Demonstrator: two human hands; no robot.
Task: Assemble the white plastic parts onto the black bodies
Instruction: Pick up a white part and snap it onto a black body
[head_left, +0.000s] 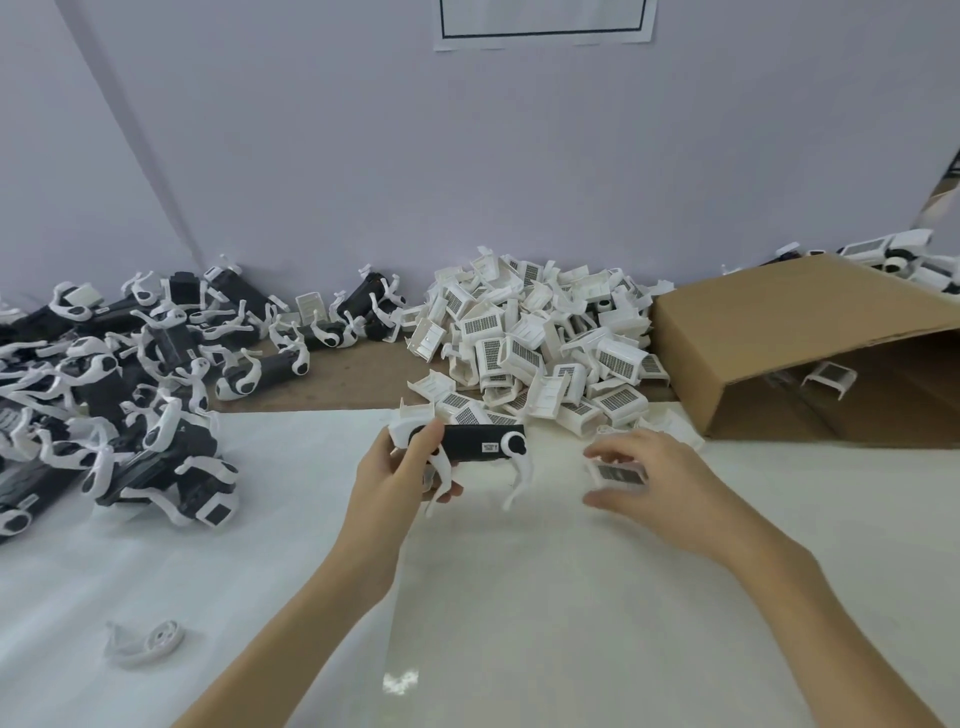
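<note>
White tabletop (519, 597) carries a heap of white parts (535, 338) beside a cardboard box (779, 322). Left hand (395, 478) has its grip curled round a black body (475, 442) above the tabletop; right hand (660, 478) pinches one white part (618, 474).

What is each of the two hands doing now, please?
Left hand: closed around the black body with white legs.
Right hand: fingers curled around a small white part with a dark grille.
</note>
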